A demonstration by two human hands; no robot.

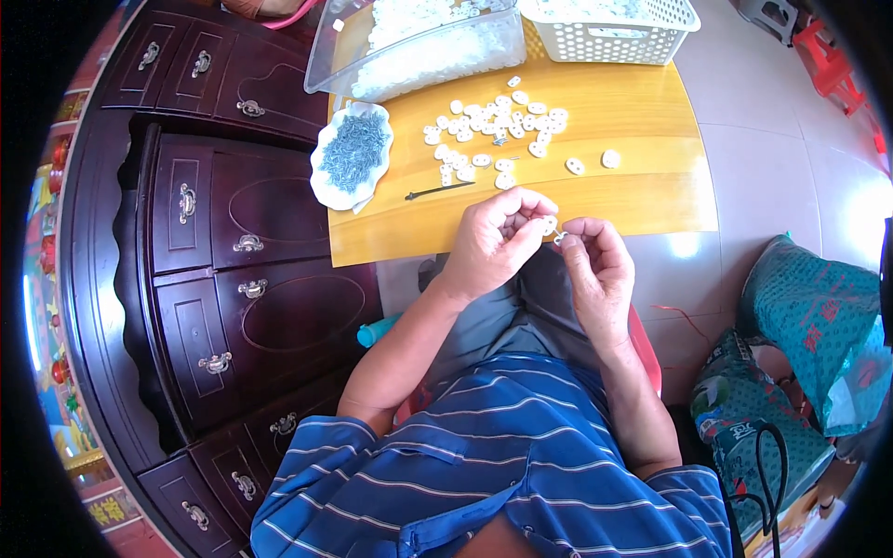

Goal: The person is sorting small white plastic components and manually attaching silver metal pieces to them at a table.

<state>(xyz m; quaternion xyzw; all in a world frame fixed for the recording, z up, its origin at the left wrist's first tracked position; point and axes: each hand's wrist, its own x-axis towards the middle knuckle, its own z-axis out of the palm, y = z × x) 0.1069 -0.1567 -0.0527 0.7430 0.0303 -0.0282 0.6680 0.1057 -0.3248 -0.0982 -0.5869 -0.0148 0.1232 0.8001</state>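
L hand & R hand pinch sm. white pieces, both nearly closed — prob. for control; dish w/in reach.

wooden table, white pieces, scalloped dish, clear bin

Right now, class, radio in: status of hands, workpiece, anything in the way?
Left hand pinching small white piece. Right hand close beside it, exact grip unclear. Thin dark rod beyond left hand; nothing visibly blocking.
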